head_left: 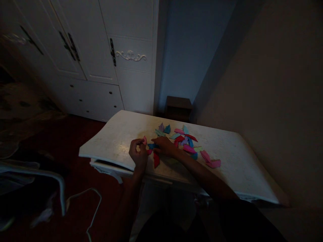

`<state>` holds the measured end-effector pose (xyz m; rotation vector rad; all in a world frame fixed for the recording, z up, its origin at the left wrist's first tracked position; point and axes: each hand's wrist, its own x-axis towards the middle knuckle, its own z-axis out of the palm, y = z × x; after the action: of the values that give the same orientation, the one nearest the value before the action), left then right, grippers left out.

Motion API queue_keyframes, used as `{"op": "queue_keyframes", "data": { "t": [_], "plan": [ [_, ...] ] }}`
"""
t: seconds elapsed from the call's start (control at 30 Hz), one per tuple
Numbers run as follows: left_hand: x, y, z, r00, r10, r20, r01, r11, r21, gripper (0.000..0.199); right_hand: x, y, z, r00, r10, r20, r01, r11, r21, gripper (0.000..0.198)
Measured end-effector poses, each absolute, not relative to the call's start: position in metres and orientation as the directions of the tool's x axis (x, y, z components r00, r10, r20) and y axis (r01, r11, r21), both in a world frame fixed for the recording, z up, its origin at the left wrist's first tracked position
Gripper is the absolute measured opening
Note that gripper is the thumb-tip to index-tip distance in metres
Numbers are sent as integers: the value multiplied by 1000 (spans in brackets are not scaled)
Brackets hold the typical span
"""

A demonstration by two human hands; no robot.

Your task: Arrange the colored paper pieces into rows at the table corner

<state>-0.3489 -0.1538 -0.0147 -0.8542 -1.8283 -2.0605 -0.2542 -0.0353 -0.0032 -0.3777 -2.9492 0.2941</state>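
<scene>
So your left hand (pixel 138 153) has a small pink piece (pixel 144 140) pinched in its fingertips, over the white table (pixel 113 134), left of the rest. Your right hand (pixel 164 145) is at a blue piece (pixel 151 146), but I can't tell if those fingers grip it. A red piece (pixel 156 161) sits just nearside; more colorful folded pieces (pixel 188 149) lie scattered right.

A white wardrobe (pixel 137 20) has dark handles (pixel 113 52).
</scene>
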Motion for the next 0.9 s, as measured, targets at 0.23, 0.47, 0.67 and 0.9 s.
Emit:
{"op": "queue_keyframes", "data": {
  "t": [0.23, 0.47, 0.67, 0.9],
  "plan": [
    [-352, -154, -24, -784, 275, 557, 522, -195, 830, 15, -250, -19, -12, -909, 272, 316, 91, 869, -486, 49],
    [-354, -151, -34, -745, 384, 546, 538, -138, 832, 15, -214, 20, 10, -712, 608, 352, 248, 686, -684, 32],
    [-350, -158, -27, -798, 230, 556, 522, -195, 830, 15, -213, 9, 2, -785, 569, 245, 290, 687, -666, 37],
    [-361, -188, -39, -847, 67, 528, 511, -171, 842, 15, -237, -20, -18, -887, 407, 218, 269, 840, -471, 53]
  ]
}}
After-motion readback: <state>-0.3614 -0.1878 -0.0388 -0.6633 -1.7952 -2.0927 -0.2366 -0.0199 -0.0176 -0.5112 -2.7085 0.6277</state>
